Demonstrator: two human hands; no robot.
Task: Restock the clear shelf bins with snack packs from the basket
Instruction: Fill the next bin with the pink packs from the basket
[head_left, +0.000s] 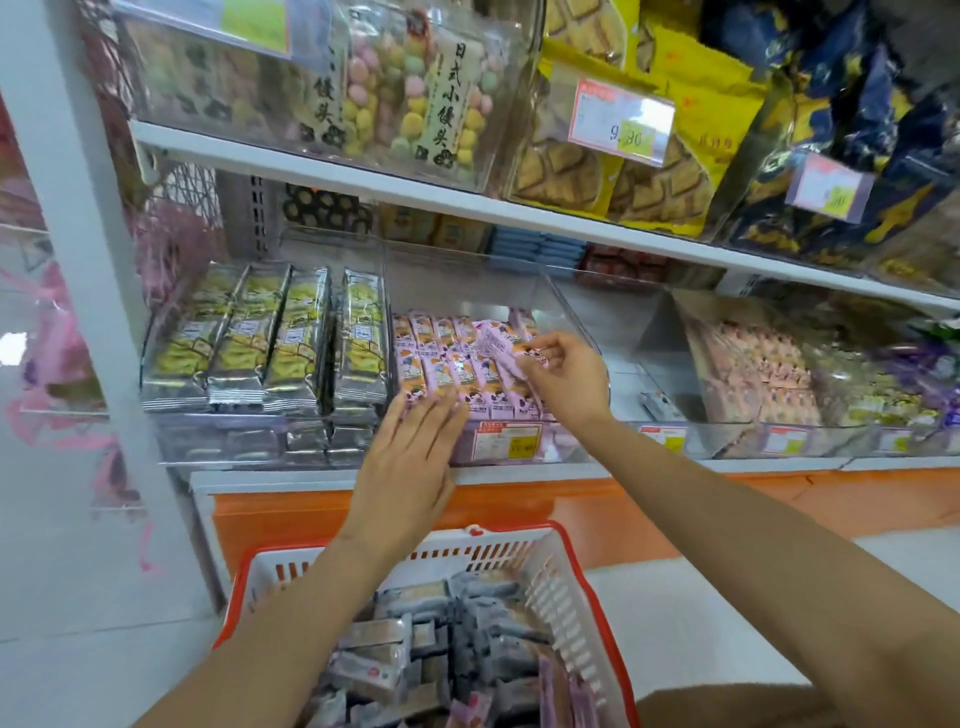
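Right hand (563, 376) pinches pink snack pack (501, 343) — long axis tilted up-left.

White shelf boards (519, 213) are carried by a white upright post (67, 208). An orange panel (675, 499) is set below them, and a pale floor (104, 649) is seen underneath.

At twelve o'clock, "日式小馒头" printed down the label of a clear pack (441, 93); at one o'clock, "9.90" on a price tag (621, 122). Lower tags too blurred to read.

Bare left forearm (291, 613), bare right forearm (727, 519)
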